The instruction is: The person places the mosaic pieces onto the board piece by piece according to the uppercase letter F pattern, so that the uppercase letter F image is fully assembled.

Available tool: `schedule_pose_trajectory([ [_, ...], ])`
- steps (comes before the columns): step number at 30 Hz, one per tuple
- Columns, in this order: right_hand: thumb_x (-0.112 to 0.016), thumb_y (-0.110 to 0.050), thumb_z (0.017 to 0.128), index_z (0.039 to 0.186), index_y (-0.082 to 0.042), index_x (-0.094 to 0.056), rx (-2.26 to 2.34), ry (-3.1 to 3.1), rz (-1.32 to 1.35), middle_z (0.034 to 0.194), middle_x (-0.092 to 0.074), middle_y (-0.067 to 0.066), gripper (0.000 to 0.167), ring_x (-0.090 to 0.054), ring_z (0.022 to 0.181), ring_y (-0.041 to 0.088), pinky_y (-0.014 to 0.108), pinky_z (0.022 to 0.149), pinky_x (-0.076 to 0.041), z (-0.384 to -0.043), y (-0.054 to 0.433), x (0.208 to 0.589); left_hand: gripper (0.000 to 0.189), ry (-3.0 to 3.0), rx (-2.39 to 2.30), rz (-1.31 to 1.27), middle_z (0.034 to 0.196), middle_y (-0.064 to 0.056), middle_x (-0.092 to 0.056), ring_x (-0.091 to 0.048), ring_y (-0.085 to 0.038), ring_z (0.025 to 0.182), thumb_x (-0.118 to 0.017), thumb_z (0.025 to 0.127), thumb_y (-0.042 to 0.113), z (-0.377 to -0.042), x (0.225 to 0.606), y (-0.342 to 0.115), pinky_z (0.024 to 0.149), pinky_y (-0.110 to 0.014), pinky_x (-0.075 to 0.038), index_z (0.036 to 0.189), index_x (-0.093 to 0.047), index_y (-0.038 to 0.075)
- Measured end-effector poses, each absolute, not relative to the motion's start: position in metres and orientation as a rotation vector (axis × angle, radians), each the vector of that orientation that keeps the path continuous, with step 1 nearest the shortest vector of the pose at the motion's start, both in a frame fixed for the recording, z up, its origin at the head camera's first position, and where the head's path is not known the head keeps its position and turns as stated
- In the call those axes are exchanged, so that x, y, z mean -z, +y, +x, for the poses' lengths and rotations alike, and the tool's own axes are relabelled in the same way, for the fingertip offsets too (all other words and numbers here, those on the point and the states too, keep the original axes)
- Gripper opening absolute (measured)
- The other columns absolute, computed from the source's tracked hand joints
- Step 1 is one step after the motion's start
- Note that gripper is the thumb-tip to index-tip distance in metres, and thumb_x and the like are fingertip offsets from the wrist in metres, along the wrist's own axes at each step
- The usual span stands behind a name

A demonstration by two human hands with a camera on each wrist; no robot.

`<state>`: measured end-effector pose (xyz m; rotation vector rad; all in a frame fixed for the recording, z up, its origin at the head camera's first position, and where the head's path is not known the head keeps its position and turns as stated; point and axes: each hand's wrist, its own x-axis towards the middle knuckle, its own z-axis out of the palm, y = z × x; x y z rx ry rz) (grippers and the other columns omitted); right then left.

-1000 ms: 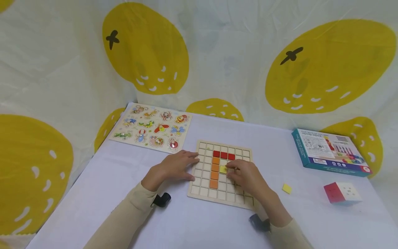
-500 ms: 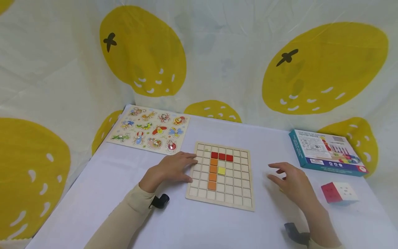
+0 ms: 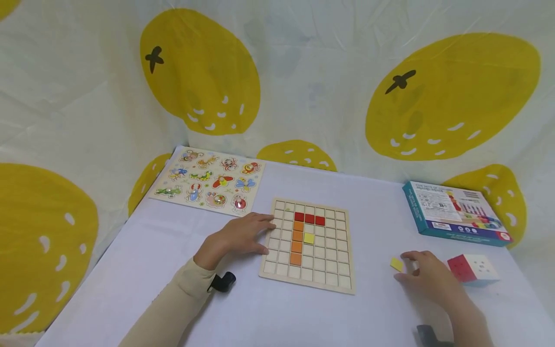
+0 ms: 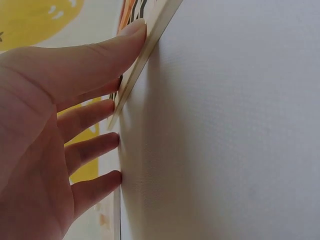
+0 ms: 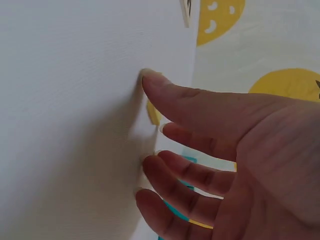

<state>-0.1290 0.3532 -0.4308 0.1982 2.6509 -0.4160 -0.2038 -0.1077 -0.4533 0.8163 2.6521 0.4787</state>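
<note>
A wooden grid board point(image 3: 321, 265) lies mid-table. In its cells sit several orange tiles point(image 3: 297, 246), three red tiles point(image 3: 310, 219) and one yellow tile point(image 3: 309, 238). My left hand point(image 3: 236, 236) rests along the board's left edge, fingers fairly straight; the left wrist view has its thumb point(image 4: 127, 47) on the edge. Over on the right, a loose yellow tile point(image 3: 396, 263) lies on the tablecloth. My right hand point(image 3: 433, 279) is beside it, thumb and forefinger spread around its near side. In the right wrist view the tile point(image 5: 153, 112) shows behind the thumb, apparently not pinched.
An insect puzzle board point(image 3: 208, 180) lies at the back left. To the right stand a teal-edged toy box point(image 3: 459, 214) and a red and white puzzle cube point(image 3: 474, 269), the cube close beside my right hand. A fruit-patterned cloth point(image 3: 303, 86) hangs behind the table.
My right hand has let go of a yellow tile, now in a board cell, and has moved right to the loose yellow tile. The left hand has stayed at the board's edge.
</note>
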Motion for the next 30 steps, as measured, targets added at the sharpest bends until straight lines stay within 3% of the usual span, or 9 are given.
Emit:
schedule_pose_trajectory([
  [10, -0.081, -0.040, 0.085, 0.125, -0.006, -0.066, 0.514, 2.675, 0.226, 0.118, -0.065, 0.020, 0.055, -0.064, 0.097, 0.022, 0.049, 0.089, -0.061, -0.129, 0.356, 0.441, 0.068, 2.650, -0.501, 0.802, 0.164, 0.001, -0.041, -0.037, -0.023, 0.153, -0.081, 0.086, 0.041, -0.203, 0.456, -0.109, 0.120, -0.047, -0.041, 0.145, -0.058, 0.018],
  [21, -0.082, -0.041, 0.083, 0.126, -0.007, -0.067, 0.561, 2.680, 0.229, 0.115, -0.072, 0.014, 0.057, -0.068, 0.097, 0.021, 0.048, 0.090, -0.061, -0.131, 0.349, 0.442, 0.069, 2.656, -0.481, 0.818, 0.165, 0.001, -0.040, -0.037, -0.023, 0.154, -0.080, 0.086, 0.044, -0.204, 0.456, -0.109, 0.120, -0.047, -0.042, 0.146, -0.057, 0.019],
  [30, -0.078, -0.036, 0.089, 0.125, -0.004, -0.063, 0.596, 2.650, 0.205, 0.113, -0.070, 0.013, 0.050, -0.064, 0.096, 0.018, 0.047, 0.091, -0.061, -0.133, 0.344, 0.441, 0.069, 2.647, -0.490, 0.821, 0.165, 0.001, -0.040, -0.036, -0.023, 0.154, -0.080, 0.086, 0.044, -0.204, 0.457, -0.110, 0.120, -0.047, -0.041, 0.146, -0.057, 0.019],
])
